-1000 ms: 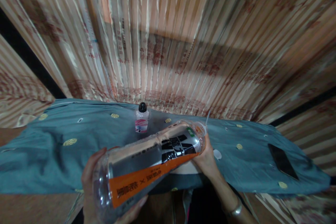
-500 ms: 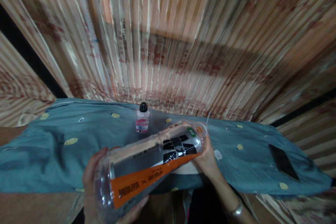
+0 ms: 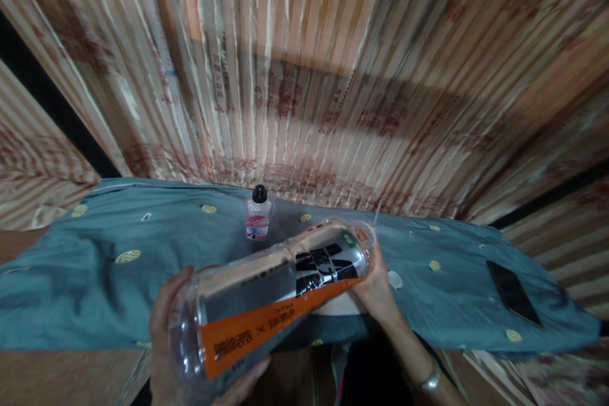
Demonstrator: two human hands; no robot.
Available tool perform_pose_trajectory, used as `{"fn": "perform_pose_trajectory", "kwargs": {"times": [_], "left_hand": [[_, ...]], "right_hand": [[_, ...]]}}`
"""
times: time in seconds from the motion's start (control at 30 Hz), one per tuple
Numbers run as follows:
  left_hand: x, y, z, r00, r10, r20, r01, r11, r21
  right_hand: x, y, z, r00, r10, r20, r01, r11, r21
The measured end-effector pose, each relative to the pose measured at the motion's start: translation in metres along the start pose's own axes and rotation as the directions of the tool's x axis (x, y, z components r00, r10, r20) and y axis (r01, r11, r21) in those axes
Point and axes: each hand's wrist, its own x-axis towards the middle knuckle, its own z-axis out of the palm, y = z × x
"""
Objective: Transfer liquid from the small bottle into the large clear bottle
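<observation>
A large clear plastic bottle (image 3: 280,304) with an orange, black and silver label lies tilted in the air across my two hands, its neck end up to the right. Around its wide base on the left, my left hand (image 3: 166,323) is wrapped, fingers on both sides. My right hand (image 3: 373,285) grips the narrower end, with most of its fingers hidden behind the bottle. A thin pale strip (image 3: 377,212) sticks up by that end. Beyond the bottle stands a small clear bottle (image 3: 257,219) with a black cap and pink label, upright on the cloth.
A teal cloth (image 3: 95,292) with yellow pineapple prints covers the table. On it, a black phone (image 3: 514,292) lies at the right, and a small white disc (image 3: 394,280) sits beside my right wrist. A striped curtain (image 3: 304,89) hangs right behind the table.
</observation>
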Motion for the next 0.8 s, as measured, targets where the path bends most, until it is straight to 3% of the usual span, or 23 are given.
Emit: {"fn": "perform_pose_trajectory", "kwargs": {"times": [0.2,0.37,0.47,0.6,0.8], "left_hand": [[0.0025,-0.0027,-0.001,0.995,0.102,0.014,-0.102,0.992,0.072],[0.0023,-0.0021,0.0012,1.0,0.012,-0.018,-0.012,1.0,-0.008],[0.0003,-0.0037,-0.0005,0.997,0.078,0.029,-0.078,0.997,0.006],[-0.0001,-0.0039,-0.0019,0.998,0.036,0.055,-0.039,0.999,0.038],[0.0073,0.0043,0.0007,0.995,0.089,0.052,-0.091,0.995,0.042]], "right_hand": [[0.0,0.0012,0.0006,1.0,-0.019,-0.02,0.018,0.999,-0.029],[0.0001,0.0008,0.0012,0.999,-0.018,-0.028,0.018,1.0,-0.022],[0.0001,-0.0006,0.0014,0.999,-0.023,-0.026,0.022,0.999,-0.037],[0.0003,0.0003,0.0014,1.0,-0.005,-0.02,0.005,1.0,-0.002],[0.0002,0.0026,-0.0002,1.0,0.012,-0.007,-0.012,1.0,0.003]]}}
